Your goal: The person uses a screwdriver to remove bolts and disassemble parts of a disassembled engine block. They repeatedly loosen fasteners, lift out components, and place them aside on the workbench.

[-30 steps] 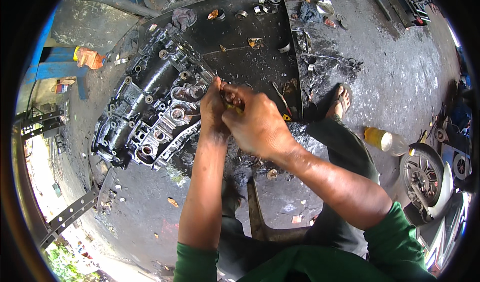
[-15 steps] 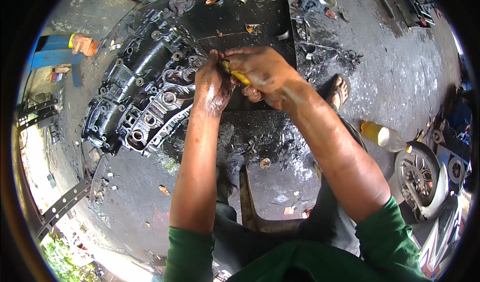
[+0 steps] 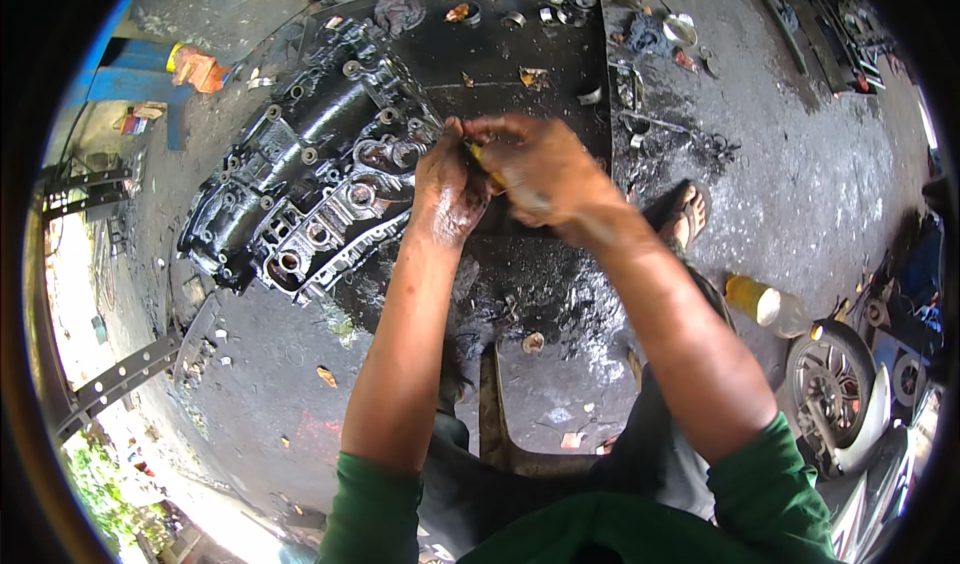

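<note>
Both hands meet over the dark work board, just right of an oily black metal engine casting (image 3: 300,164). My right hand (image 3: 540,174), smeared by motion, is closed round a small yellow tool (image 3: 476,151); only a short piece of it shows between the hands. My left hand (image 3: 445,189) is closed too, fingers curled and thumb up against the tool's far end. Whatever it grips is hidden behind the fingers. Black grease covers both hands.
The black board (image 3: 450,44) carries a rag (image 3: 400,12) and several metal rings. A long metal tool (image 3: 655,122) lies right of the board. Farther right are a yellow-bottomed plastic bottle (image 3: 755,300) and a wheel (image 3: 828,384). A stool frame stands between my legs.
My right hand has turned and blurred, covering more of the yellow tool. My left hand keeps its grip. The whole scene has shifted slightly right in the picture.
</note>
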`<action>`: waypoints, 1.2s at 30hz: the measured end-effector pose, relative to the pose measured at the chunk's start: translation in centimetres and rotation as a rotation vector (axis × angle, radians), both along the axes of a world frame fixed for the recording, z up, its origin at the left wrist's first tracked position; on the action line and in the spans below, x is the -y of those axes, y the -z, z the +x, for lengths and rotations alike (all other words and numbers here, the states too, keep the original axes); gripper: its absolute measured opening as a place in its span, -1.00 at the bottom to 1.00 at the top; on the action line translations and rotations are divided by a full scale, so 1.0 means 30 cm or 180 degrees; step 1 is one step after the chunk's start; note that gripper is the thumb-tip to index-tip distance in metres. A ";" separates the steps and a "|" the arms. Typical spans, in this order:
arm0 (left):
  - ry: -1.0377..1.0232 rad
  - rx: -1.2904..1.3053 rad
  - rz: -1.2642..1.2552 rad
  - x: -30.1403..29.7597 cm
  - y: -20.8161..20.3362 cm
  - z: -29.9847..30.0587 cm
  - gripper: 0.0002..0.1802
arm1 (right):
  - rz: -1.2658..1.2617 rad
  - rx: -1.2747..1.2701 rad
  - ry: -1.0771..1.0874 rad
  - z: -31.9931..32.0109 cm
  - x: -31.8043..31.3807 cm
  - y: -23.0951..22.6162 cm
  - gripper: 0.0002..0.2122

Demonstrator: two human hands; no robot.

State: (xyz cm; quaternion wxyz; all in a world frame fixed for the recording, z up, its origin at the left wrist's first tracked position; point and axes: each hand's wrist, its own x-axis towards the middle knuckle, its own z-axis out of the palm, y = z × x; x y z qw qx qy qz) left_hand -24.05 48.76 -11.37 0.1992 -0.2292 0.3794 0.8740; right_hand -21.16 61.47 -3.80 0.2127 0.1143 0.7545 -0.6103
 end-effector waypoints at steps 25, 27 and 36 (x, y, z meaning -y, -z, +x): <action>-0.0197 0.0367 -0.1020 -0.039 0.055 0.054 -0.64 | 0.1691 -0.0020 -0.0759 0.071 0.067 -0.005 -0.57; -0.0325 0.0504 -0.0677 -0.066 0.072 0.073 -0.64 | 0.1890 -0.0142 -0.0828 0.079 0.067 -0.026 -0.57; -0.0317 0.0189 -0.0590 -0.050 -0.042 0.072 -0.58 | 0.1951 -0.0767 -0.0866 0.077 0.036 -0.149 -0.57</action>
